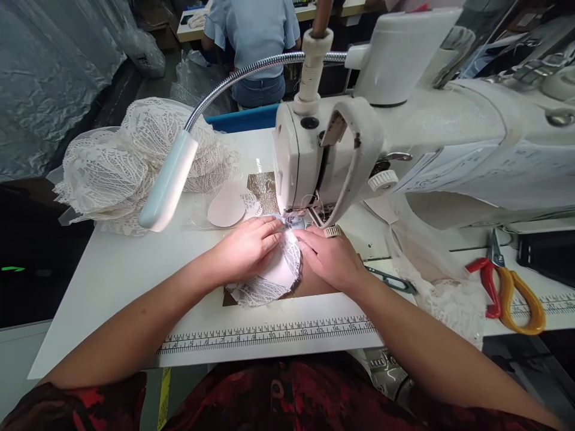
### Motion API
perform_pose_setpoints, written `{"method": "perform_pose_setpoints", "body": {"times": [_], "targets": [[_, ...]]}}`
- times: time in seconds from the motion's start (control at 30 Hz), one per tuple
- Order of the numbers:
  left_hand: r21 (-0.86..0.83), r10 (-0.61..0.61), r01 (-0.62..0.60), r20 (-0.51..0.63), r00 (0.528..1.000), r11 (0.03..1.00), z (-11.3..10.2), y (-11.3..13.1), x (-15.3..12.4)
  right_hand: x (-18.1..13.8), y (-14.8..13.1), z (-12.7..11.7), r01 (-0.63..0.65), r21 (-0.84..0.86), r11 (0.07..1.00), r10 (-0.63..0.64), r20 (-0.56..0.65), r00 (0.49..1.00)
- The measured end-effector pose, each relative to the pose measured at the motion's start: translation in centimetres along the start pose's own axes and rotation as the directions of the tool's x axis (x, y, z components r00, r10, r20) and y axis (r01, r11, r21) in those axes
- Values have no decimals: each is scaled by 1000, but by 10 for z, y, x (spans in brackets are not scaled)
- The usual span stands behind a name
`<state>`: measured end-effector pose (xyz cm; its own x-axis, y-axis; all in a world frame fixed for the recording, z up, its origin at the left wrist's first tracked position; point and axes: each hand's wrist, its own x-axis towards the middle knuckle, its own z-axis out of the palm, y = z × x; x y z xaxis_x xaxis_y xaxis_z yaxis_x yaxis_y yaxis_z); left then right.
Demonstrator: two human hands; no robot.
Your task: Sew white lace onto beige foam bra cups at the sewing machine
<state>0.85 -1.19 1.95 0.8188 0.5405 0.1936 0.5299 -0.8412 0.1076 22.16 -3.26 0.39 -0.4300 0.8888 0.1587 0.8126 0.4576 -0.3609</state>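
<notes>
A white lace piece with a smooth pale layer lies under the sewing machine's needle area, in the middle of the head view. My left hand rests flat on its left side, fingers stretched toward the presser foot. On the other side, my right hand has thumb and forefinger closed at the lace's right edge, close to the foot; its other fingers are partly hidden. Beneath the lace is a brown sheet. A pale teardrop-shaped pad lies beyond my left hand.
Stacked lace pieces sit at the back left below a bendable lamp. At right are scissors, small thread snips and loose lace. A ruler strip runs along the front edge. Another person sits ahead.
</notes>
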Motion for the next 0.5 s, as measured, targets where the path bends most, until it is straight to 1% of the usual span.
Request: {"method": "perform_pose_setpoints", "body": {"times": [0.1,0.17,0.33,0.4,0.5], "targets": [[-29,-24,24,28,999,999,1,12,2,0,-1,-3,9,10,1000,-9,-5,1000],[-31,-34,36,52,998,999,4,15,2,0,-1,-3,13,8,1000,-13,-7,1000],[-51,-10,13,57,998,999,9,10,-2,-2,1,-1,-1,41,999,2,-37,999],[-57,2,1,54,999,998,9,7,-3,-3,2,1,29,60,998,-26,-51,998],[-68,22,-18,54,998,998,8,3,-5,-5,3,3,117,70,991,-113,-53,992]]}}
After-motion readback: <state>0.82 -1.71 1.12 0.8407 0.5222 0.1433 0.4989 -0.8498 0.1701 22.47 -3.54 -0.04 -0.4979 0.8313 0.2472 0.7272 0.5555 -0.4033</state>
